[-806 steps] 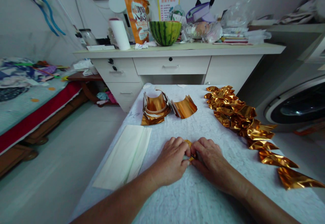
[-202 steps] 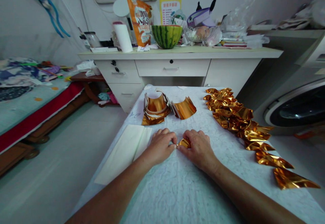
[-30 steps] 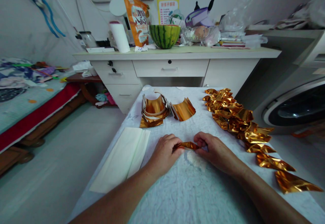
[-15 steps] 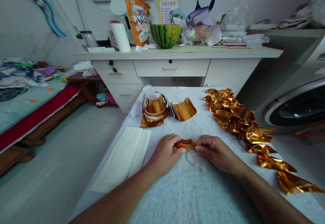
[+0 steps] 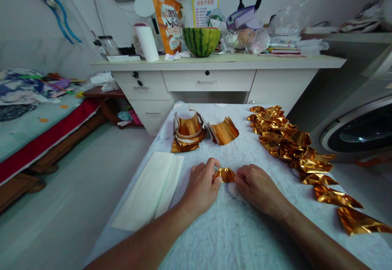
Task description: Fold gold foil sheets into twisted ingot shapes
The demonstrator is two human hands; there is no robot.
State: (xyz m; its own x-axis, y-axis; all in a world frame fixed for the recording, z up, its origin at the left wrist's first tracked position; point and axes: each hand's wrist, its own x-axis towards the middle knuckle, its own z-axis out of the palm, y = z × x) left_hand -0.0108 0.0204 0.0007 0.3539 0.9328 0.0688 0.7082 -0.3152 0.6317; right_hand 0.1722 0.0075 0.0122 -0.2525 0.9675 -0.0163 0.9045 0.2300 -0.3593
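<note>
A small folded piece of gold foil paper (image 5: 226, 175) is held low over the cloth-covered table (image 5: 214, 229). My left hand (image 5: 202, 185) pinches its left end, and my right hand (image 5: 255, 186) pinches its right end. Beyond my hands lie a curled stack of gold sheets (image 5: 188, 131) and a smaller curved stack (image 5: 224, 131) beside it. Folded gold foil pieces (image 5: 284, 139) form a long overlapping row down the right side of the table. To the left of my left hand lies a flat pale paper packet (image 5: 150, 192).
Behind the table stands a white desk (image 5: 208, 80) carrying a watermelon half (image 5: 201, 41), an orange bag (image 5: 168, 23) and a paper roll (image 5: 147, 43). A washing machine (image 5: 352, 110) is at the right, a bed (image 5: 39, 127) at the left.
The foil piece looks more bent and crinkled, arching up between my fingers. My left hand's fingers have risen slightly, and the view has shifted a little.
</note>
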